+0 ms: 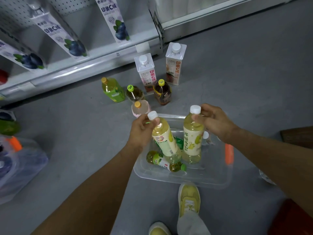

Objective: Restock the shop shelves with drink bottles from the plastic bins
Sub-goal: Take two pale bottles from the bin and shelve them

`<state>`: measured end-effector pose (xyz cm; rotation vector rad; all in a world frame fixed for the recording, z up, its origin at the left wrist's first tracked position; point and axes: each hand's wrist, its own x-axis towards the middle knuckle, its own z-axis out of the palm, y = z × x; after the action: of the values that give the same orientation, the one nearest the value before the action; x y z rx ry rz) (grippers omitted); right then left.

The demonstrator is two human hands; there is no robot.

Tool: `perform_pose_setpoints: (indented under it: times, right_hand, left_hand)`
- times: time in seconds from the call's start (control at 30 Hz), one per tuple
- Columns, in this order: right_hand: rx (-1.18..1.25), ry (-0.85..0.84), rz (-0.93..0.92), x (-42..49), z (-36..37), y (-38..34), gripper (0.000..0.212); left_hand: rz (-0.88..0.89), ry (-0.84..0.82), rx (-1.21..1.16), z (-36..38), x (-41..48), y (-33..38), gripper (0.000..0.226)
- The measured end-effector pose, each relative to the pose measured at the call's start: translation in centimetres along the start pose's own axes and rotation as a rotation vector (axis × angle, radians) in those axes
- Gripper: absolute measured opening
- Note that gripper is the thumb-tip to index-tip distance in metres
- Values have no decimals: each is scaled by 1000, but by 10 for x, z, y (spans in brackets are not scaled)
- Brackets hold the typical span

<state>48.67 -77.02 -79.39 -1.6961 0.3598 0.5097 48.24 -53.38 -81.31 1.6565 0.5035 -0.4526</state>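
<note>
Hands held two pale yellow drink bottles with white caps above a clear plastic bin [184,179] on the grey floor [237,73]. The left hand [141,131] was clamped around the neck of the tilted left pale bottle [165,141], fingers just under its cap. The right hand [215,123] gripped the neck of the upright right pale bottle [193,141] the same way. Both bottles hung over the bin's inside, close beside each other.

Inside the bin lay a green-capped tea bottle on its side [166,161], below the two lifted ones, with a green-wrapped item partly hidden behind them. An orange clip [229,153] sat on the bin's right rim.

Just beyond the bin, a cluster stood on the floor: a pink-labelled bottle with an orange cap [140,107] touching the bin's far edge, a green-labelled bottle of yellow drink [112,89], a small bottle with a lime cap [133,93], a dark tea bottle with a yellow cap [162,93], and two white square cartons with red print [145,72].

Behind them ran the white metal shop shelf [71,70], carrying white cartons with blueberry pictures [115,19] spaced apart. A second clear bin with an orange clip [18,165] sat at the left edge. Two yellow-green shoes [189,199] stood just near the bin.
</note>
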Motion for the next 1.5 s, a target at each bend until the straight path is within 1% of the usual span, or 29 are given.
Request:
perform_pose_setpoints:
  times: [0.03,0.13,0.27,0.37,0.47,0.6,0.7,0.83,0.97,1.17,1.23,1.3,1.4,1.5]
  right_hand:
    - [31,1,50,-1,-1,-3,14]
    - [47,-8,161,0,0,-8,19]
    - [70,-65,228,-2,4,-14,16]
    - [108,-70,260,-6,10,-16,16]
    - [130,-56,311,-9,22,-18,30]
    - [141,-78,424,-14,36,-22,42]
    - [211,-89,488,-19,42,-22,50]
    - [330,-108,583,-26,48,-16,35]
    - [400,-100,660,-32,56,-8,40]
    - [432,-108,769,-38,66,-1,46]
    - [422,-106,790,-38,70,-1,51]
    - [414,-118,807,-39,73,-3,51]
    - [413,-125,809,-41,79,-16,48]
    - [431,-128,778,-42,84,-40,49]
  left_hand:
    - [-47,-5,-30,0,-1,3,24]
    - [-182,-27,-115,1,-6,7,29]
    - [-285,-47,-179,5,-10,8,31]
    - [-339,-33,-268,7,-16,8,38]
    - [-391,-46,-370,9,-24,10,40]
    - [-480,-114,-423,13,-35,7,42]
    - [-544,-151,-475,15,-39,2,47]
    - [-650,-194,-579,15,-45,-6,47]
    - [-729,-198,-600,11,-48,-15,48]
    - [-864,-239,-471,3,-49,-25,57]
    - [-872,-257,-486,-2,-49,-29,58]
    - [-868,-286,-509,-7,-52,-28,57]
    - [-824,-296,-557,-17,-61,-20,51]
    - [-763,-292,-611,-31,-70,2,48]
